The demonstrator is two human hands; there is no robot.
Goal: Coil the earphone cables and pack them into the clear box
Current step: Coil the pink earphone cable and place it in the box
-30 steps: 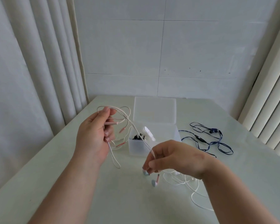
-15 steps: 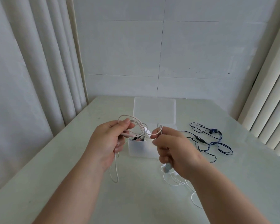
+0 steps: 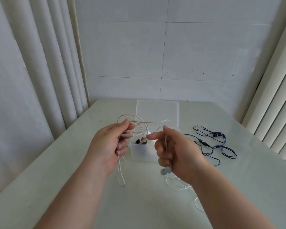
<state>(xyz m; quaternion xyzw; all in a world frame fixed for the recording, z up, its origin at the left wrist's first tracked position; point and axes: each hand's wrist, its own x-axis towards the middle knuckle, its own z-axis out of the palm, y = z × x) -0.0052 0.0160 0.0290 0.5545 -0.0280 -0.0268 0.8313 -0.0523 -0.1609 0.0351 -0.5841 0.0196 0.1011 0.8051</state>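
Observation:
My left hand grips a pale pink earphone cable in loose loops above the table, with one loop hanging down below the hand. My right hand holds the other end of the same cable in curled fingers, its forefinger stretched toward the loops, and the earbuds dangle under its palm. Behind both hands stands the clear box, open, with dark earphones inside and its lid lying behind it. A dark blue earphone cable lies loose to the right of the box.
A white earphone cable lies on the pale table, partly hidden under my right forearm. Curtains hang at the left, blinds at the right, and a white wall closes the far edge.
Both hands came together in front of the box, then my right hand drew slightly back and stretched out its forefinger. The loops in my left hand gained a turn.

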